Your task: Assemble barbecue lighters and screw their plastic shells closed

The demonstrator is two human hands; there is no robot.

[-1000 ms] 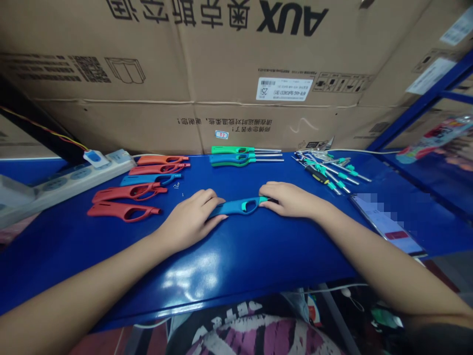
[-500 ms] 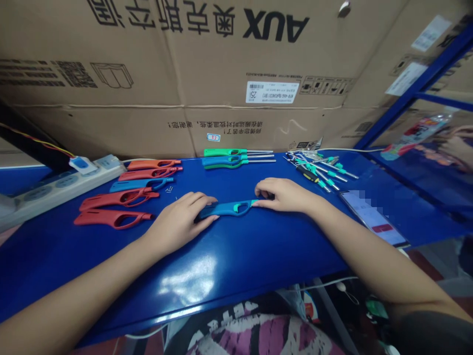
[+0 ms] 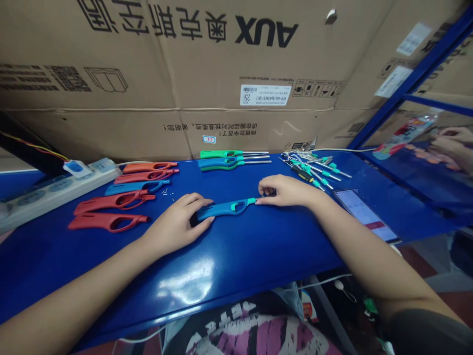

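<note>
A blue lighter casing (image 3: pixel 223 208) with a teal trigger and teal tip lies flat on the blue table (image 3: pixel 236 246). My left hand (image 3: pixel 179 217) grips its rear end between thumb and fingers. Just past the teal tip, my right hand (image 3: pixel 283 191) is pinched at the front end, around what looks like a thin metal tube mostly hidden by the fingers. Behind them lie a green lighter (image 3: pixel 218 154) and blue-green ones (image 3: pixel 218 163) with metal tubes pointing right.
Red, orange and blue casings (image 3: pixel 111 222) lie at left beside a power strip (image 3: pixel 59 190). Metal rods with teal parts (image 3: pixel 321 170), a screwdriver (image 3: pixel 302 173) and a phone (image 3: pixel 365 214) are at right. Another person's hand (image 3: pixel 453 143) and a bottle (image 3: pixel 406 134) are farther right.
My right hand has drawn slightly away from the casing, so its teal tip now shows more fully. The whole view has shifted a little.
</note>
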